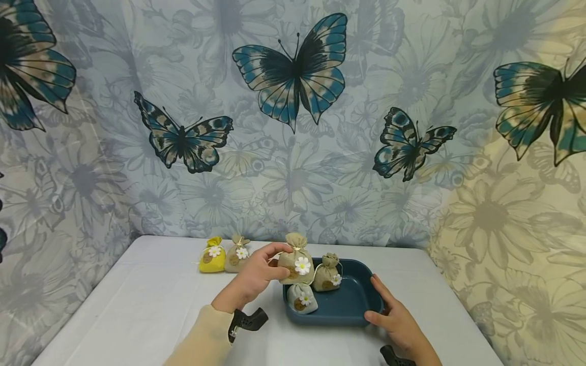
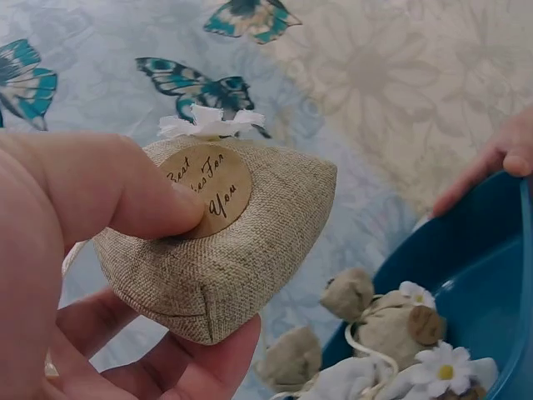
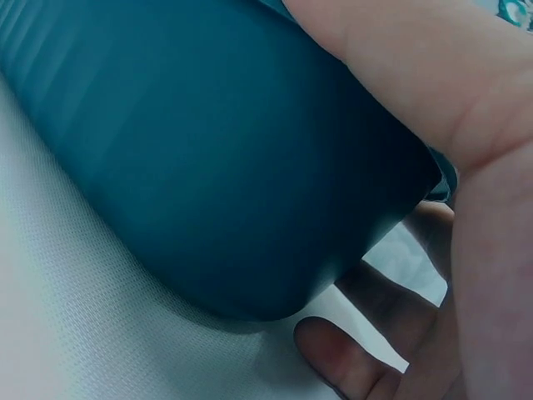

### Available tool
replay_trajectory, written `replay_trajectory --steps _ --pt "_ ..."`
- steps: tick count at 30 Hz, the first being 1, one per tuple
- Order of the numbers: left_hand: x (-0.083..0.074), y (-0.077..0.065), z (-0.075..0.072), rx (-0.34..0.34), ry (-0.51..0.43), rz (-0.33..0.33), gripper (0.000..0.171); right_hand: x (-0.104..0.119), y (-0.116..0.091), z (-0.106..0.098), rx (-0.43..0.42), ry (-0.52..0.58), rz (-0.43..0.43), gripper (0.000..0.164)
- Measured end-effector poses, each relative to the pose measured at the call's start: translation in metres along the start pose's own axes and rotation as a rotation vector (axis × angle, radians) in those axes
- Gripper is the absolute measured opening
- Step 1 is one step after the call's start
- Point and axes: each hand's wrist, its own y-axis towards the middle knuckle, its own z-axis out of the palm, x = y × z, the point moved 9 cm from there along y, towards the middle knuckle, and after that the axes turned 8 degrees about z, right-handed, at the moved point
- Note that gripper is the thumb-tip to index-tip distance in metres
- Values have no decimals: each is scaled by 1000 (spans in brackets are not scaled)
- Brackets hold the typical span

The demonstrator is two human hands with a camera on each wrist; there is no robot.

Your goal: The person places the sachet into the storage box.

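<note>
My left hand (image 1: 256, 277) pinches a beige burlap drawstring pouch (image 1: 293, 262), raised over the left end of a blue tray (image 1: 339, 319). In the left wrist view the thumb presses the pouch's round brown tag (image 2: 225, 187), with fingers underneath; a white flower shows behind the tag. Inside the tray, a white pouch (image 1: 296, 294) lies at the near left and a darker beige pouch (image 1: 324, 277) stands behind it. At the tray's right end my right hand (image 1: 398, 315) grips the side, thumb at the near corner and fingers along the outer wall.
Left of the tray, a yellow pouch (image 1: 211, 263) and another beige pouch (image 1: 234, 258) stand side by side near the back of the white-covered table (image 1: 137, 295). A butterfly-printed cloth (image 1: 293, 183) hangs behind the table.
</note>
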Motion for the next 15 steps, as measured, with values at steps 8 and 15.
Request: replay_trajectory --steps 8,15 --pt "15 14 38 86 45 5 39 -1 0 -1 -5 -21 13 82" --pt "29 22 63 125 127 -32 37 1 0 0 0 -7 22 83"
